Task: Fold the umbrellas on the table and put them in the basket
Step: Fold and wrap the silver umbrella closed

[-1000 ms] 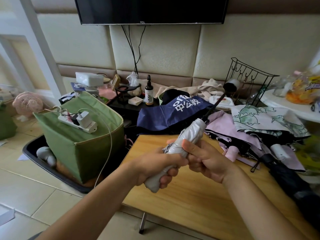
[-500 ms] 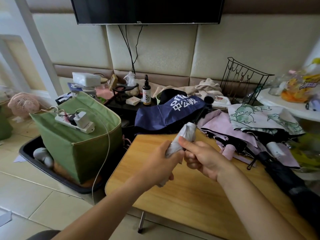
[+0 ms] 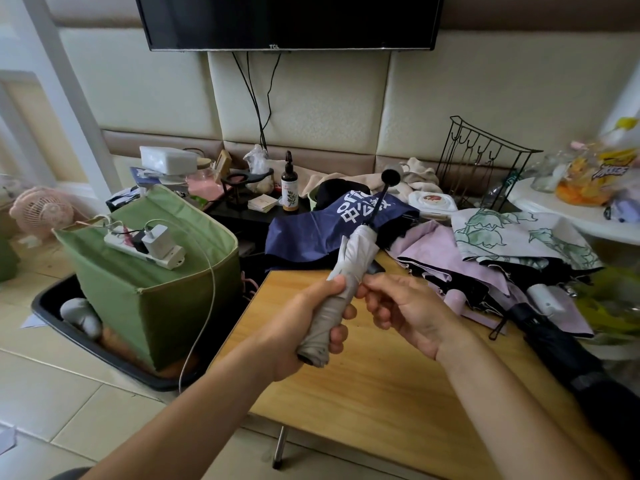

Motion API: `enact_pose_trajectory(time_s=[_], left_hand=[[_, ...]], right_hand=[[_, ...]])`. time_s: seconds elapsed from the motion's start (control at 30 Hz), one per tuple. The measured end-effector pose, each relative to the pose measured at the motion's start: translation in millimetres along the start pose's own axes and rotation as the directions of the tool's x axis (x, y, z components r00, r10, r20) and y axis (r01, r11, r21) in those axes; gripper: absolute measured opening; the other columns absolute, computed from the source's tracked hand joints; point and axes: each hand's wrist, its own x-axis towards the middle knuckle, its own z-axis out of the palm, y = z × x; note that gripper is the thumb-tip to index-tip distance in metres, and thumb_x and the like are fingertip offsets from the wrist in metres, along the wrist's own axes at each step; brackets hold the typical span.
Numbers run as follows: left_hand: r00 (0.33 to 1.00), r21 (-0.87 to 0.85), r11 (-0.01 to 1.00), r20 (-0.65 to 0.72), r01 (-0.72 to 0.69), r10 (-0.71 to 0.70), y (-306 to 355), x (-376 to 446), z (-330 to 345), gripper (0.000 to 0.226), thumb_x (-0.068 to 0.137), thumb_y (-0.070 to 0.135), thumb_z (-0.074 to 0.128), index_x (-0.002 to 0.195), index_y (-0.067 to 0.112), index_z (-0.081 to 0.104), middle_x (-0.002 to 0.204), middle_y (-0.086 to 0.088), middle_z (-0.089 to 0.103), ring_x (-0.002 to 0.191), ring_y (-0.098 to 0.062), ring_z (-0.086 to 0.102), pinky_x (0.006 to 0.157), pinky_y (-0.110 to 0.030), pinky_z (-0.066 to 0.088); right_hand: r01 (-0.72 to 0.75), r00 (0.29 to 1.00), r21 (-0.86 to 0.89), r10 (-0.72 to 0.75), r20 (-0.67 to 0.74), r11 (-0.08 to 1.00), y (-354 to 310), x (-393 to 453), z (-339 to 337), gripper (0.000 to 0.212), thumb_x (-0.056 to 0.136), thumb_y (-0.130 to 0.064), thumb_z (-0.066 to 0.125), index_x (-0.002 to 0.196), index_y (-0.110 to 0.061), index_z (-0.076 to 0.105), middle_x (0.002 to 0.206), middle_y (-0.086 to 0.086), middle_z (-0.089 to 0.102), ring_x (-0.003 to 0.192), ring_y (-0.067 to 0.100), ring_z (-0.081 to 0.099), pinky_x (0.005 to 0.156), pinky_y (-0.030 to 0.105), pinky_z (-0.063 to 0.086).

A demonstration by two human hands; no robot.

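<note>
The left hand (image 3: 304, 327) is wrapped around the lower part of a grey umbrella (image 3: 341, 292), fingers curled fully about the bunched fabric, holding it tilted above the near left part of the wooden worktop (image 3: 381, 393). The right hand (image 3: 405, 306) sits just beside it, its fingertips (image 3: 363, 289) pinching the fabric at the middle of the same umbrella. The umbrella's canopy is gathered but loose at its upper end, and its black shaft runs up and away to a round black handle (image 3: 391, 175). Behind it, at the far edge of the worktop, lies a navy umbrella (image 3: 322, 230) with white lettering, still spread. To the right of that lie a lilac umbrella (image 3: 446, 258) and a white umbrella with a green leaf print (image 3: 519, 237), both unfolded and overlapping. A black umbrella (image 3: 561, 344) lies rolled along the right edge of the worktop. On the floor to the left stands a green fabric basket (image 3: 152, 299), set in a black tray (image 3: 104, 355); a white power strip (image 3: 145, 247) with a charger rests on its rim, and a white cable hangs down its side. A pink fan (image 3: 41, 209) stands on the floor further left. A dark bottle (image 3: 289, 188) stands on a low shelf behind, a black wire rack (image 3: 485, 161) at the right rear, and a television (image 3: 291, 19) hangs on the padded wall.
</note>
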Motion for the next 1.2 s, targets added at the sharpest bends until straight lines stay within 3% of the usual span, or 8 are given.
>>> enact_pose_trajectory(time_s=[0.23, 0.37, 0.53, 0.67, 0.77, 0.9, 1.03, 1.2], left_hand=[[0.998, -0.048, 0.998, 0.056, 0.034, -0.031, -4.0, -0.7, -5.8, 0.035, 0.1, 0.044, 0.053, 0.114, 0.013, 0.061, 0.082, -0.002, 0.056, 0.051, -0.011, 0.045, 0.047, -0.023, 0.042], [0.997, 0.152, 0.985, -0.009, 0.078, -0.077, -2.4, -1.0, -11.5, 0.043, 0.093, 0.055, 0.054, 0.094, 0.015, 0.07, 0.09, -0.014, 0.059, 0.058, -0.021, 0.052, 0.057, -0.03, 0.04], [0.979, 0.294, 0.939, -0.145, 0.179, -0.141, -4.3, -3.5, -12.6, 0.046, 0.095, 0.055, 0.045, 0.091, 0.012, 0.06, 0.063, -0.008, 0.055, 0.055, -0.02, 0.049, 0.049, -0.024, 0.037], [0.988, 0.237, 0.967, -0.142, 0.094, -0.061, -9.6, 1.4, -10.9, 0.039, 0.096, 0.049, 0.049, 0.095, 0.012, 0.058, 0.073, -0.007, 0.055, 0.055, -0.019, 0.05, 0.056, -0.03, 0.04], [0.99, 0.222, 0.975, -0.141, 0.025, 0.007, -12.3, 1.7, -6.7, 0.028, 0.101, 0.038, 0.048, 0.1, 0.013, 0.059, 0.081, -0.007, 0.056, 0.052, -0.018, 0.051, 0.052, -0.028, 0.043], [0.987, 0.238, 0.971, -0.162, 0.022, 0.017, -12.6, 1.0, -4.2, 0.03, 0.1, 0.038, 0.049, 0.099, 0.009, 0.058, 0.068, -0.003, 0.057, 0.05, -0.019, 0.052, 0.049, -0.028, 0.044], [0.986, 0.183, 0.983, -0.164, 0.009, 0.021, -8.5, 6.3, -5.9, 0.049, 0.084, 0.049, 0.06, 0.11, 0.008, 0.062, 0.08, -0.009, 0.06, 0.05, -0.024, 0.053, 0.052, -0.033, 0.042], [0.99, 0.305, 0.952, -0.136, 0.02, 0.023, -11.6, 0.5, -2.6, 0.033, 0.103, 0.039, 0.043, 0.103, 0.009, 0.055, 0.061, 0.0, 0.059, 0.049, -0.017, 0.053, 0.048, -0.026, 0.044]], right_hand=[[0.062, 0.998, -0.088, -0.06, 0.033, 0.994, 4.1, -1.6, 5.3, 0.03, 0.103, -0.02, 0.057, 0.08, -0.004, 0.068, 0.061, 0.006, 0.052, 0.049, 0.012, 0.04, 0.045, 0.023, 0.035], [0.084, 0.995, -0.136, -0.074, 0.072, 0.987, 5.4, -3.6, 5.1, 0.031, 0.104, -0.02, 0.056, 0.079, -0.005, 0.068, 0.061, 0.005, 0.051, 0.05, 0.013, 0.04, 0.047, 0.023, 0.036], [0.161, 0.986, -0.138, -0.153, 0.065, 0.977, 1.7, -6.0, 3.5, 0.029, 0.103, -0.018, 0.056, 0.081, -0.004, 0.07, 0.061, 0.004, 0.046, 0.052, 0.012, 0.036, 0.047, 0.023, 0.031], [0.142, 0.988, -0.166, -0.131, 0.077, 0.976, 2.8, -5.1, 7.7, 0.031, 0.103, -0.025, 0.058, 0.081, -0.008, 0.071, 0.061, 0.004, 0.046, 0.05, 0.013, 0.036, 0.047, 0.023, 0.031], [0.086, 0.996, -0.253, -0.085, 0.016, 0.964, 7.1, -3.0, 11.3, 0.034, 0.102, -0.028, 0.06, 0.076, -0.01, 0.07, 0.057, 0.002, 0.046, 0.047, 0.012, 0.038, 0.046, 0.023, 0.032], [0.06, 0.998, -0.236, -0.059, 0.009, 0.97, 6.7, -2.1, 11.8, 0.033, 0.103, -0.022, 0.058, 0.075, -0.008, 0.069, 0.058, 0.001, 0.048, 0.049, 0.012, 0.039, 0.047, 0.024, 0.034], [0.078, 0.996, -0.151, -0.071, 0.051, 0.985, 7.4, -1.1, 11.4, 0.032, 0.105, -0.018, 0.054, 0.08, -0.005, 0.068, 0.06, 0.002, 0.051, 0.051, 0.012, 0.042, 0.048, 0.023, 0.038], [-0.005, 0.999, -0.227, 0.014, 0.04, 0.974, 11.6, 0.7, 3.5, 0.037, 0.1, -0.036, 0.064, 0.073, -0.011, 0.069, 0.058, 0.001, 0.05, 0.048, 0.012, 0.04, 0.046, 0.023, 0.034]])
